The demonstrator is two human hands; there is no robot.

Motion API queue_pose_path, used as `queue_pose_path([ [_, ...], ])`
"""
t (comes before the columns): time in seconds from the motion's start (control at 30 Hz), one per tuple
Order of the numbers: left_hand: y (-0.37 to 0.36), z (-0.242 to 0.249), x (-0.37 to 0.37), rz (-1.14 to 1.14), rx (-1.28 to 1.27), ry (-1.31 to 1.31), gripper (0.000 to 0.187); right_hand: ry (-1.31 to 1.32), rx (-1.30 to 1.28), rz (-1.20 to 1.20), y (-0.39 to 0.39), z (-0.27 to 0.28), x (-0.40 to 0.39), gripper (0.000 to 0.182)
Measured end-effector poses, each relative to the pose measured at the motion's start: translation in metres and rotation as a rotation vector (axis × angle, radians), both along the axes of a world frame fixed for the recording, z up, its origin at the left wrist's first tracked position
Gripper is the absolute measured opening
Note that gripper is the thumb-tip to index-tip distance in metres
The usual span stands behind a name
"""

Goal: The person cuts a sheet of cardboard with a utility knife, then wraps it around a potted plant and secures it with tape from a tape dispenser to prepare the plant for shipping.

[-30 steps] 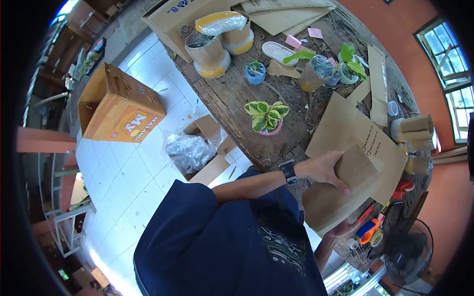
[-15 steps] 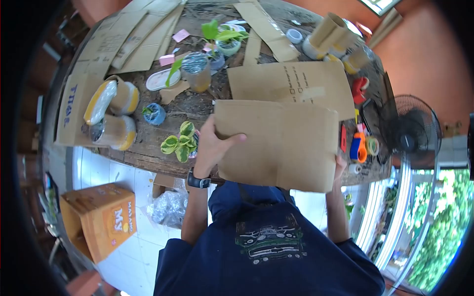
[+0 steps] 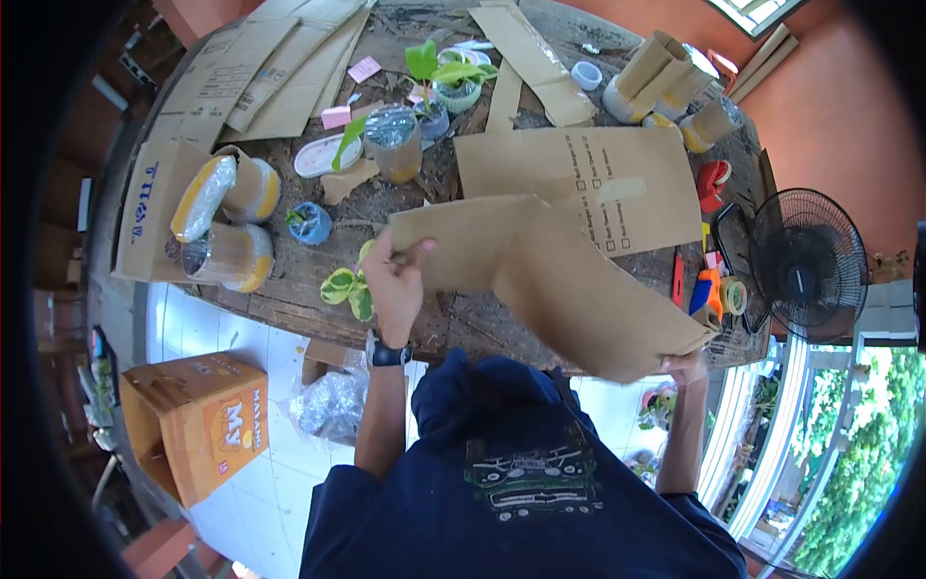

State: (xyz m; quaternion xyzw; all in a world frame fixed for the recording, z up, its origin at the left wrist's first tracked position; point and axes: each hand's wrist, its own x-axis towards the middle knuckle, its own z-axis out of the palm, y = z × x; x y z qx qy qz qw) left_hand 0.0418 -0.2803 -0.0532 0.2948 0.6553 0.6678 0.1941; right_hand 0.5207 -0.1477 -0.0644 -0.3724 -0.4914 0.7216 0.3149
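A brown cardboard sheet (image 3: pixel 569 280) is held up over the near edge of the table, bent and curving between my hands. My left hand (image 3: pixel 397 294), with a watch on its wrist, grips the sheet's left edge, thumb on the near face. At the lower right corner my right hand (image 3: pixel 683 369) pinches the sheet; part of its fingers is hidden. Beyond lies a flat printed cardboard piece (image 3: pixel 656 183). Close to my left hand stands a small potted plant with yellow-edged leaves (image 3: pixel 347 289), partly covered by the hand.
Cardboard cylinders (image 3: pixel 224 259) stand at the left and more (image 3: pixel 648 82) at the back right. A clear wrapped cup (image 3: pixel 394 140) and potted plants sit mid-table. Tape rolls (image 3: pixel 733 294), a red tape dispenser (image 3: pixel 712 183) and a fan (image 3: pixel 808 261) are at the right. An orange box (image 3: pixel 198 425) stands on the floor.
The cardboard sheet went from nearly flat to bent and curved. My right hand moved right and down with its corner; my left hand shifted slightly left.
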Motion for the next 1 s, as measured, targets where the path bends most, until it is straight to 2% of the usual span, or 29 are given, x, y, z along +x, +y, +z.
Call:
queue_pose_path([
  [0.07, -0.006, -0.02, -0.01, 0.074, 0.066, 0.201, 0.024, -0.147, 0.24, 0.062, 0.016, 0.002, 0.013, 0.055],
  [0.1, -0.007, 0.008, -0.005, 0.13, 0.003, 0.377, 0.016, -0.219, 0.352, 0.071, 0.021, 0.005, 0.014, 0.048],
  [0.17, -0.015, 0.006, -0.007, 0.049, 0.096, 0.519, 0.012, -0.348, 0.557, 0.025, 0.026, 0.04, 0.007, 0.036],
  [0.23, -0.024, 0.0, -0.004, 0.001, 0.183, 0.593, 0.009, -0.449, 0.65, -0.032, 0.022, 0.064, 0.004, 0.031],
  [0.27, -0.032, -0.003, 0.0, -0.069, 0.155, 0.644, 0.009, -0.498, 0.697, -0.058, 0.02, 0.069, 0.004, 0.029],
  [0.3, -0.041, -0.007, 0.004, -0.135, 0.126, 0.692, 0.008, -0.649, 0.859, -0.076, 0.026, 0.065, 0.017, 0.03],
  [0.37, -0.06, -0.026, 0.008, -0.308, 0.028, 0.767, 0.006, -0.754, 1.048, -0.041, 0.035, 0.057, 0.034, 0.031],
  [0.43, -0.075, -0.054, 0.01, -0.54, -0.035, 0.704, 0.007, -0.841, 1.192, 0.099, 0.029, 0.053, 0.039, 0.036],
  [0.5, -0.091, -0.079, 0.007, -0.676, -0.097, 0.783, 0.008, -0.868, 1.355, 0.419, 0.029, 0.046, 0.034, 0.038],
  [0.53, -0.098, -0.083, 0.006, -0.675, -0.144, 0.751, 0.01, -0.89, 1.457, 0.545, 0.027, 0.038, 0.027, 0.037],
  [0.6, -0.106, -0.091, 0.008, -0.697, -0.194, 0.677, 0.013, -0.851, 1.346, 1.003, 0.027, 0.019, 0.035, 0.033],
  [0.67, -0.116, -0.105, 0.012, -0.727, -0.208, 0.395, 0.02, -0.905, 1.158, 1.196, 0.013, 0.011, 0.039, 0.03],
  [0.7, -0.119, -0.108, 0.011, -0.737, -0.206, 0.257, 0.024, -0.948, 1.188, 1.219, 0.01, 0.016, 0.031, 0.029],
  [0.8, -0.123, -0.104, 0.012, -0.759, -0.243, 0.072, 0.029, -1.073, 1.295, 1.236, 0.011, 0.041, 0.012, 0.028],
  [0.9, -0.122, -0.098, 0.013, -0.723, -0.12, -0.466, 0.026, -1.219, 1.458, 1.113, 0.038, 0.042, 0.02, 0.029],
  [0.97, -0.115, -0.09, 0.017, -0.559, -0.14, -0.419, 0.022, -1.379, 1.515, 0.899, 0.062, 0.033, 0.035, 0.03],
  [1.0, -0.107, -0.087, 0.021, -0.494, -0.144, -0.396, 0.022, -1.38, 1.396, 0.759, 0.067, 0.032, 0.031, 0.03],
])
